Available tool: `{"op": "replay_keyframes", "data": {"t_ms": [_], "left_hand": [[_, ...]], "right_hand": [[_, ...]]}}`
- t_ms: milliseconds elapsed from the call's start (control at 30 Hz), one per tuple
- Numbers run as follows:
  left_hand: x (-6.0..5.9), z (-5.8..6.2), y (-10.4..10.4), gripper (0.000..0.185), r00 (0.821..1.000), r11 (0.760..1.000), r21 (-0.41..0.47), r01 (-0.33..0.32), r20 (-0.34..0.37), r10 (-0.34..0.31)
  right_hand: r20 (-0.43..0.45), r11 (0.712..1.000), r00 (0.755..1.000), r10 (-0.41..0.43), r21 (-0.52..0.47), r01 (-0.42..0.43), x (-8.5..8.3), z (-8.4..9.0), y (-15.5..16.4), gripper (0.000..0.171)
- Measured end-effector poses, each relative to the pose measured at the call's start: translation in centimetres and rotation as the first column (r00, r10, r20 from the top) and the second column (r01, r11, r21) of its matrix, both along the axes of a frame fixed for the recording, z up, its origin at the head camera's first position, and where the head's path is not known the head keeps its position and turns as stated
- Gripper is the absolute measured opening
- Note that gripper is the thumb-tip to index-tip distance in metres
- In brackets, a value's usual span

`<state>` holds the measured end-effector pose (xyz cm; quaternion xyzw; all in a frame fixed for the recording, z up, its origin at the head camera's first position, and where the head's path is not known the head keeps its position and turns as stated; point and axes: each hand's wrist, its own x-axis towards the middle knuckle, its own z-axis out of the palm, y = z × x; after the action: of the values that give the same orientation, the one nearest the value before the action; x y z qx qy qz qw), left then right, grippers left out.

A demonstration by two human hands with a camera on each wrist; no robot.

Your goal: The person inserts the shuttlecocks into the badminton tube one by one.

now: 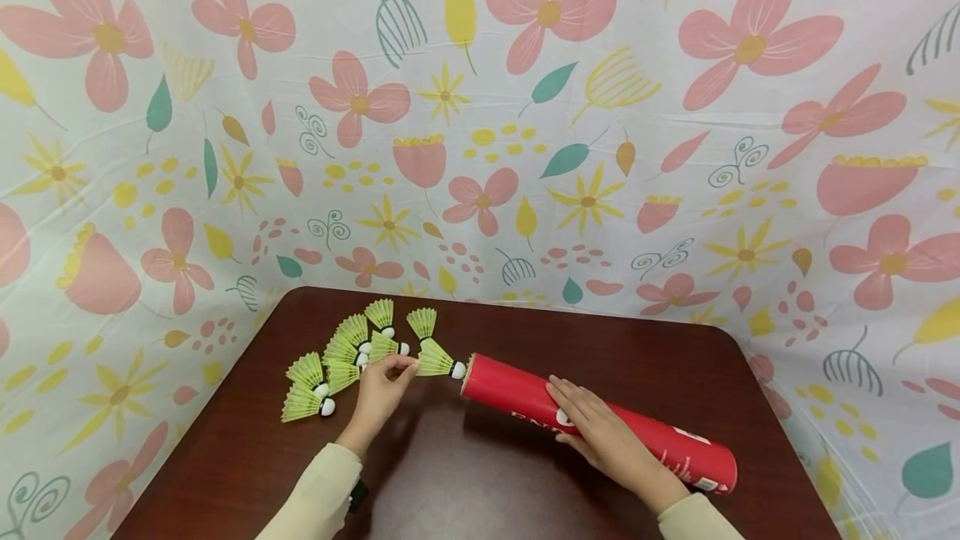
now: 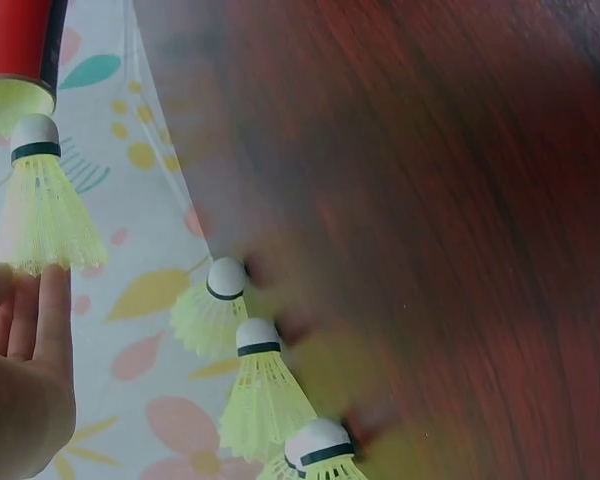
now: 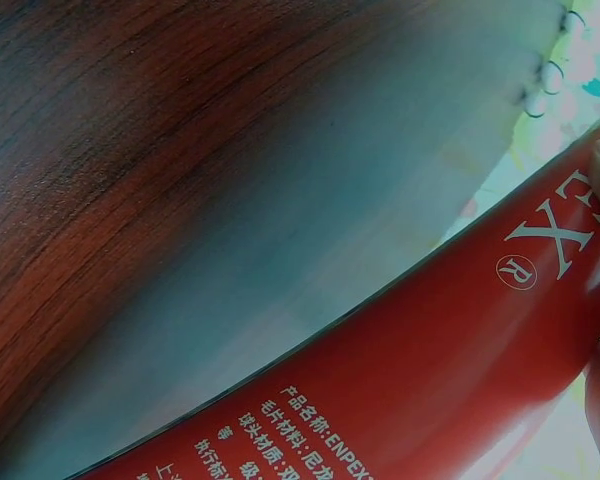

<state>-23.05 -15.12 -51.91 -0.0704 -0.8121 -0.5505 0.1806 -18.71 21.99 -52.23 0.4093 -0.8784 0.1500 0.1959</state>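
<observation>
My left hand point(image 1: 384, 397) pinches the skirt rim of a yellow shuttlecock point(image 1: 439, 360) between thumb and fingers. Its white cork points right, close to the mouth of a red shuttlecock tube point(image 1: 517, 390). In the left wrist view, the cork of this shuttlecock point(image 2: 50, 205) sits right at the tube's rim point(image 2: 18, 80). The right hand point(image 1: 600, 432) holds the tube around its middle, fingers over the top and thumb on the near side. White lettering shows on the red tube point(image 3: 380, 380) in the right wrist view.
Several yellow shuttlecocks point(image 1: 345, 348) lie grouped at the table's far left, corks mostly toward the right. Another shuttlecock point(image 1: 422, 322) lies just behind the held one. The dark brown table point(image 1: 450, 473) ends at a flowered curtain point(image 1: 480, 107).
</observation>
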Motion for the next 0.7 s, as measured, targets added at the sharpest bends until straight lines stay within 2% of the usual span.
{"op": "replay_keyframes", "data": {"t_ms": [167, 333, 567, 700], "left_hand": [[0.4, 0.4, 0.5, 0.005, 0.999, 0.999, 0.026, 0.024, 0.028, -0.024], [0.4, 0.4, 1.2, 0.005, 0.998, 0.998, 0.044, 0.040, 0.053, -0.042], [0.8, 0.5, 2.0, 0.004, 0.996, 0.996, 0.019, 0.087, 0.012, -0.087], [0.9, 0.4, 2.4, 0.004, 0.994, 0.994, 0.024, 0.105, 0.014, -0.105]], "right_hand": [[0.000, 1.000, 1.000, -0.003, 0.003, 0.003, -0.1, 0.1, 0.0, 0.072], [-0.006, 1.000, 1.000, -0.005, -0.010, 0.005, 0.0, 0.1, -0.2, 0.070], [0.004, 1.000, 1.000, -0.008, -0.001, 0.008, 0.2, 0.3, -0.4, 0.071], [-0.006, 1.000, 1.000, 0.008, -0.011, -0.008, 0.1, 0.2, -0.4, 0.070]]}}
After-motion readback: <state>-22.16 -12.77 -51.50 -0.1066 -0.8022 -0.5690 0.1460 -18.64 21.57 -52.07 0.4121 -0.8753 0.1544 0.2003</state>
